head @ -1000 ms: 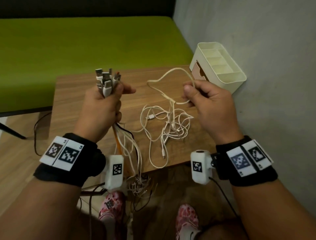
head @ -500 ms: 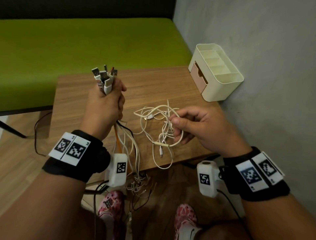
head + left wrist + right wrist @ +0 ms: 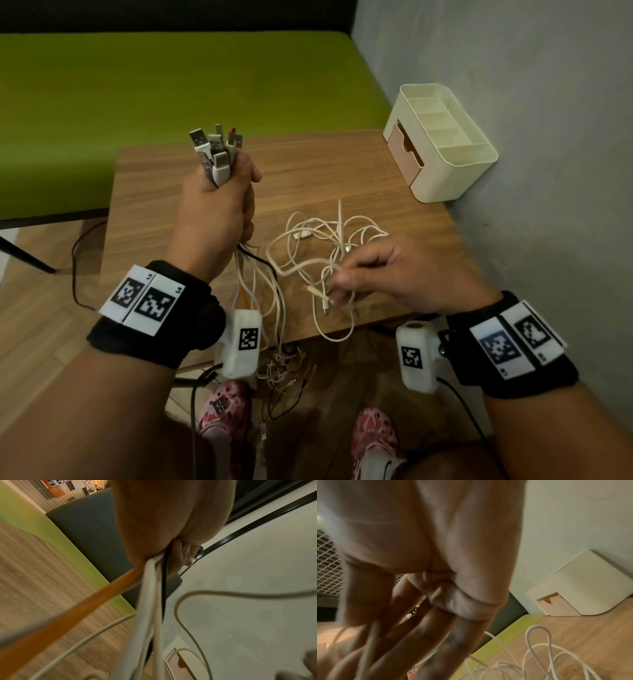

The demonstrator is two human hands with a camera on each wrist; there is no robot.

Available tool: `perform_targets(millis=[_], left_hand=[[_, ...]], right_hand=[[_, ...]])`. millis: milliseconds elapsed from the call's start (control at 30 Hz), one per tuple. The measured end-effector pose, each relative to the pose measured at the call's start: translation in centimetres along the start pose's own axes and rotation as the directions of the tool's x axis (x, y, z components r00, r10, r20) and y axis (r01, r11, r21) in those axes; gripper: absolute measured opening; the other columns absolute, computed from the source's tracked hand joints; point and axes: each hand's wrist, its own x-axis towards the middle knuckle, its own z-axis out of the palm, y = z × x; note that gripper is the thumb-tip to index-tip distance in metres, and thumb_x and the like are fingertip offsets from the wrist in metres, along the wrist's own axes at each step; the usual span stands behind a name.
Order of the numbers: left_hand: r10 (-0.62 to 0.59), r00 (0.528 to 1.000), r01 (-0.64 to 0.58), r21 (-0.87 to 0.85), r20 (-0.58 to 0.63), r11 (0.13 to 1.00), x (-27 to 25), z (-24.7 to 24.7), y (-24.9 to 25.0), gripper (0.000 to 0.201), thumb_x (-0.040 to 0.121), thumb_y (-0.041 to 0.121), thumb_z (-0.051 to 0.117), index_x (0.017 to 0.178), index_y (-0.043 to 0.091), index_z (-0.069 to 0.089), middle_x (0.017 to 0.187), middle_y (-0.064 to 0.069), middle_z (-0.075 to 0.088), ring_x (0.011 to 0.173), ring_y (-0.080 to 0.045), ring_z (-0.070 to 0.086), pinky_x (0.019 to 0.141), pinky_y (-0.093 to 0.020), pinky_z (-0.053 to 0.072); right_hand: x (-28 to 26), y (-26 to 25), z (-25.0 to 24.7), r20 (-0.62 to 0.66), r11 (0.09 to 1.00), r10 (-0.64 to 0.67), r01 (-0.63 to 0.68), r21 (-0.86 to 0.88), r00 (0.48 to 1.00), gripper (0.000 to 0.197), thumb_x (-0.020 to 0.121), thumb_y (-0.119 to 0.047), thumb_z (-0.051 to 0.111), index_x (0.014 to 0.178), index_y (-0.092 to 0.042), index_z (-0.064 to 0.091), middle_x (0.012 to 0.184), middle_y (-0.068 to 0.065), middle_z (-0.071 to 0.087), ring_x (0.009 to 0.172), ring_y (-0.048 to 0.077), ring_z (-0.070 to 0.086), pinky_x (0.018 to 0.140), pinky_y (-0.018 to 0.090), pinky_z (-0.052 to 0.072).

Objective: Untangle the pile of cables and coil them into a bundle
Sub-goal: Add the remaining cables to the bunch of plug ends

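My left hand (image 3: 219,209) grips a bunch of cables upright, their USB plugs (image 3: 215,150) sticking out above the fist. White, orange and black cords (image 3: 255,291) hang from the fist over the table's front edge; the same cords (image 3: 150,601) show in the left wrist view. A tangle of white cables (image 3: 329,240) lies on the wooden table (image 3: 308,171). My right hand (image 3: 387,274) is low over the tangle's near side and pinches a white cable end (image 3: 318,293) between thumb and fingers. In the right wrist view the cable (image 3: 370,642) runs down past the blurred fingers.
A cream desk organiser (image 3: 442,144) with a drawer stands at the table's back right against the grey wall. A green surface (image 3: 171,85) lies behind the table. Loose cable ends (image 3: 284,366) dangle to the floor beside my pink shoes (image 3: 222,404).
My right hand came down from holding a cable loop high to the tangle's near side, toward me, and now pinches a cable end. The left hand kept its grip and hardly moved.
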Motion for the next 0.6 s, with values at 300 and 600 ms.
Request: perform_targets(millis=[300,600], left_hand=[[-0.026,0.999,0.026,0.015,0.019,1.0,-0.2,-0.1,0.4,0.031,0.106,0.024,0.041,0.077,0.016,0.049,0.054,0.005,0.025,0.044,-0.01,0.018,0.042,-0.018,0.018],[-0.039,0.999,0.039,-0.012,0.031,0.999,-0.2,0.1,0.5,0.031,0.106,0.025,0.041,0.076,0.017,0.048,0.053,0.007,0.025,0.044,-0.01,0.017,0.043,-0.019,0.016]], right_hand=[[0.6,-1.1,-1.2,-0.705,0.925,-0.058,0.304,0.228,0.707,0.014,0.098,-0.017,0.055,0.094,-0.015,0.068,0.074,0.003,0.071,0.074,0.023,0.073,0.058,0.028,0.06],[1.8,1.5,-2.7,-0.808,0.995,0.094,-0.042,0.085,0.581,0.033,0.094,-0.026,0.065,0.127,-0.026,0.059,0.119,-0.016,0.062,0.108,-0.003,0.06,0.091,0.02,0.051]])
